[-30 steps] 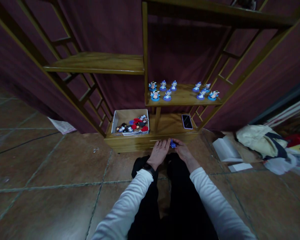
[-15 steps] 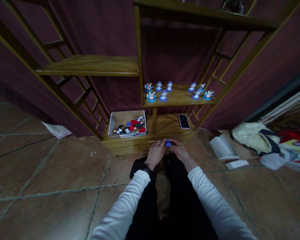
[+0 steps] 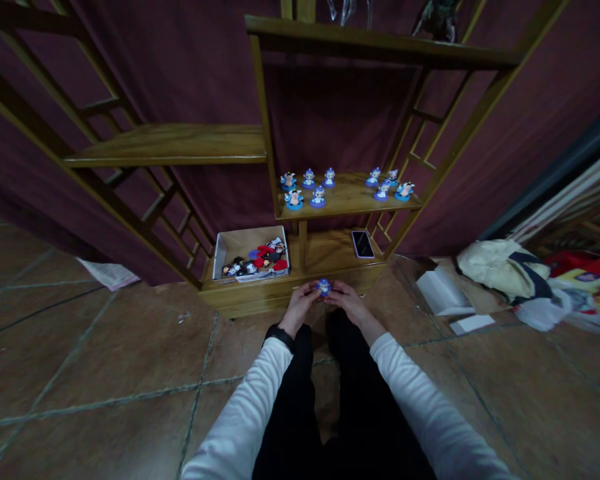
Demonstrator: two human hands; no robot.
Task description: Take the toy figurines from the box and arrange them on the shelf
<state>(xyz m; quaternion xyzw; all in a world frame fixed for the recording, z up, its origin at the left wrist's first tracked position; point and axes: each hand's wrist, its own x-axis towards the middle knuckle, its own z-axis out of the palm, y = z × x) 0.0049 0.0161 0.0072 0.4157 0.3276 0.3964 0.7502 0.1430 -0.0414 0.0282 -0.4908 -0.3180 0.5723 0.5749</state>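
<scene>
Between my two hands, in front of the low wooden cabinet (image 3: 250,293), is a small blue-purple figurine (image 3: 323,287). My left hand (image 3: 303,303) grips its left side, fingers closed on it; a dark band circles that wrist. From the right, the fingers of my right hand (image 3: 349,301) close on it too. Above, several small figurines stand upright on the wooden shelf (image 3: 347,199) in a left and a right group, among them a purple-and-white figurine (image 3: 318,196) and a blue-based figurine (image 3: 294,199).
An open cardboard box (image 3: 225,250) with several red, black and white figures sits on the cabinet's left. A phone (image 3: 363,244) lies to the right. On the floor at right are a white box (image 3: 445,292) and a cream cloth bag (image 3: 500,267).
The small figurine has turned between my fingers and shows more of its front. My hands stay on it, and the whole view has shifted slightly.
</scene>
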